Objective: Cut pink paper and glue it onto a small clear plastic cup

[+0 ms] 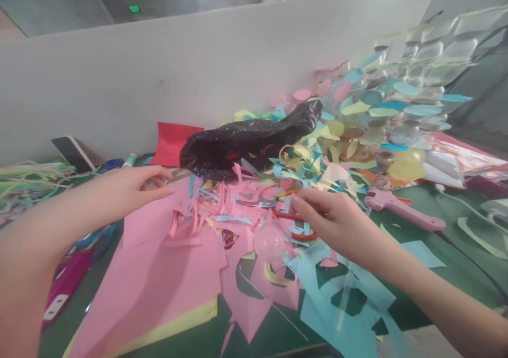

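Note:
My left hand (148, 183) hovers over the far part of a stack of pink paper (170, 278), fingers loosely curled and apart from the thumb, nothing visible in them. My right hand (327, 212) is over the paper scraps, its fingers drawn together; whether something small is between them I cannot make out. Just beside and below it are scissors (288, 216) with red handles, blades pointing left. In front of the scissors is a clear plastic dome or cup (273, 240). Pink offcuts (248, 300) and blue offcuts (341, 300) with cut-out holes lie nearest me.
A black plastic bag (246, 141) lies open behind the scraps, beside red paper (172, 143). Clear cups with coloured discs (397, 98) are stacked at right, behind a pink glue gun (405, 209) with a cord. A phone (73, 154) leans at the back left.

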Demonstrator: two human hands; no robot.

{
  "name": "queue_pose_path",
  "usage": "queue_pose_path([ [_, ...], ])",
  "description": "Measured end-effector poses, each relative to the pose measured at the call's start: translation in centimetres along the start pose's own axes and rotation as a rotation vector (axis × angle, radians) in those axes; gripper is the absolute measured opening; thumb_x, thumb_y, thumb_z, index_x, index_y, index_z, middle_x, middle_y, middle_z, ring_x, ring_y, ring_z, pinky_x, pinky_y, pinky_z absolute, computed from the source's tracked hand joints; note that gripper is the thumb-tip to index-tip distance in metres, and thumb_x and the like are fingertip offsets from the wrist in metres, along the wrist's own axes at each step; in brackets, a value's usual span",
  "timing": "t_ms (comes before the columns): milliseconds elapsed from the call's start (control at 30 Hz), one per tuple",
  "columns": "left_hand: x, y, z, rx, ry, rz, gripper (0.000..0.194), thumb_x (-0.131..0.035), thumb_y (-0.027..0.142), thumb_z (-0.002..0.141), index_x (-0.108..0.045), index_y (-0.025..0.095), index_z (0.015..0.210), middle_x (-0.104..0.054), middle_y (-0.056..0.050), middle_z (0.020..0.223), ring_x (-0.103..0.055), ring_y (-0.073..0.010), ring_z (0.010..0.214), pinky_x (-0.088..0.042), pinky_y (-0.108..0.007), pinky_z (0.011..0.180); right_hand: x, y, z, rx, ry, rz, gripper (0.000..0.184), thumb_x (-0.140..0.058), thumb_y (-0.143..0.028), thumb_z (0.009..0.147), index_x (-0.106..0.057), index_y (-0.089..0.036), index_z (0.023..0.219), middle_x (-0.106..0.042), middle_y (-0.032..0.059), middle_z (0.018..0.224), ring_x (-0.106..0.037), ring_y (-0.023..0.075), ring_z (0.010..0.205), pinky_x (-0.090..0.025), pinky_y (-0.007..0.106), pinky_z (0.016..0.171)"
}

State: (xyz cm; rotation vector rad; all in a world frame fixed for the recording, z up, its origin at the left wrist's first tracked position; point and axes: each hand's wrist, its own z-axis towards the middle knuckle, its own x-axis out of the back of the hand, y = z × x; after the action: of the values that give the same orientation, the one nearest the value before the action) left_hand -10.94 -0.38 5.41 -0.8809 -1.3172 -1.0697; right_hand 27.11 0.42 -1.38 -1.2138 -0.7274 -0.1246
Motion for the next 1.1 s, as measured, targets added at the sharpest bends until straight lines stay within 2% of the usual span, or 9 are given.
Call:
queue_pose_path([
  [33,-0.7,-1.4,-0.4,-0.012,-0.069,0.037,0.038,-0.061,0.052,0.081,-0.067,0.029,0.112,-0.075,0.001,0.113,-0.068,-0.0212,0.094,-0.046,-0.028,0.082,0.0,0.0,0.0,0.011,0.006,-0.006,0.035,-0.041,-0.043,0.097,-0.048,-0.023,0.070,-0.035,-0.0027,0.060,-0.028,0.0128,0.054,-0.024,0.029,0.048],
  [167,-4.9,-4.2,-1.4,0.146,0.000,0.173,0.059,-0.060,0.039,0.081,-0.054,0.008,0.131,-0.061,-0.026,0.134,-0.059,-0.0388,0.118,-0.044,-0.042,0.094,-0.3,-0.2,0.2,0.060,0.021,-0.041,0.036,-0.041,-0.039,0.098,-0.040,-0.022,0.066,-0.031,-0.0034,0.059,-0.026,0.0122,0.054,-0.023,0.029,0.049],
  [333,-6.2,-3.7,-1.8,0.105,0.063,0.139,0.030,-0.049,0.021,0.084,-0.066,0.017,0.108,-0.071,-0.014,0.122,-0.067,-0.0309,0.108,-0.047,-0.035,0.089,-0.1,-0.7,0.6,0.101,0.011,-0.073,0.037,-0.041,-0.038,0.097,-0.039,-0.022,0.064,-0.031,-0.0038,0.057,-0.025,0.0116,0.051,-0.022,0.029,0.048],
  [500,-1.2,-0.3,-3.0,0.054,0.224,0.078,0.030,-0.039,0.032,0.092,-0.066,0.021,0.100,-0.071,-0.010,0.113,-0.065,-0.0295,0.103,-0.047,-0.035,0.086,0.7,-1.5,1.1,0.147,0.066,-0.159,0.035,-0.041,-0.038,0.098,-0.049,-0.023,0.068,-0.037,-0.0037,0.054,-0.030,0.0122,0.050,-0.026,0.029,0.049],
  [633,0.9,4.0,-4.1,0.013,0.299,-0.437,0.028,-0.054,0.049,0.087,-0.067,0.026,0.097,-0.073,0.001,0.095,-0.066,-0.0228,0.087,-0.047,-0.029,0.077,0.6,-1.7,2.8,0.380,0.116,-0.274,0.026,-0.040,-0.033,0.100,-0.064,-0.024,0.097,-0.063,0.0051,0.084,-0.056,0.0181,0.074,-0.041,0.032,0.068],
  [700,0.6,5.9,-4.1,-0.074,0.232,-0.676,0.033,-0.058,0.055,0.085,-0.067,0.026,0.097,-0.073,0.001,0.091,-0.065,-0.0212,0.085,-0.047,-0.028,0.075,0.1,-1.5,3.9,0.479,0.135,-0.329,0.029,-0.039,-0.031,0.101,-0.063,-0.023,0.116,-0.065,0.0099,0.100,-0.059,0.0234,0.091,-0.044,0.036,0.079],
  [800,-1.1,8.2,-3.4,-0.207,0.151,-0.896,0.032,-0.063,0.053,0.083,-0.067,0.023,0.095,-0.070,0.000,0.097,-0.063,-0.0194,0.091,-0.046,-0.027,0.079,-1.0,-1.2,5.2,0.434,0.093,-0.283,0.033,-0.044,-0.032,0.100,-0.056,-0.022,0.129,-0.063,0.0123,0.116,-0.060,0.0258,0.101,-0.045,0.040,0.086],
  [967,-4.3,11.5,-3.1,-0.254,0.011,-1.014,0.034,-0.059,0.053,0.086,-0.068,0.022,0.097,-0.069,-0.001,0.092,-0.061,-0.0179,0.082,-0.046,-0.025,0.071,-2.1,-1.1,5.3,0.224,-0.115,0.060,0.028,-0.045,-0.039,0.100,-0.059,-0.022,0.117,-0.068,0.0058,0.103,-0.063,0.0190,0.087,-0.046,0.031,0.072],
  [1100,-5.4,13.3,-4.1,-0.290,-0.016,-1.054,0.034,-0.058,0.051,0.085,-0.069,0.022,0.101,-0.070,-0.002,0.093,-0.061,-0.0196,0.083,-0.046,-0.027,0.071,-2.2,-1.3,5.2,0.204,-0.128,0.266,0.029,-0.042,-0.043,0.100,-0.060,-0.021,0.106,-0.068,0.0026,0.100,-0.061,0.0167,0.087,-0.044,0.029,0.075],
])
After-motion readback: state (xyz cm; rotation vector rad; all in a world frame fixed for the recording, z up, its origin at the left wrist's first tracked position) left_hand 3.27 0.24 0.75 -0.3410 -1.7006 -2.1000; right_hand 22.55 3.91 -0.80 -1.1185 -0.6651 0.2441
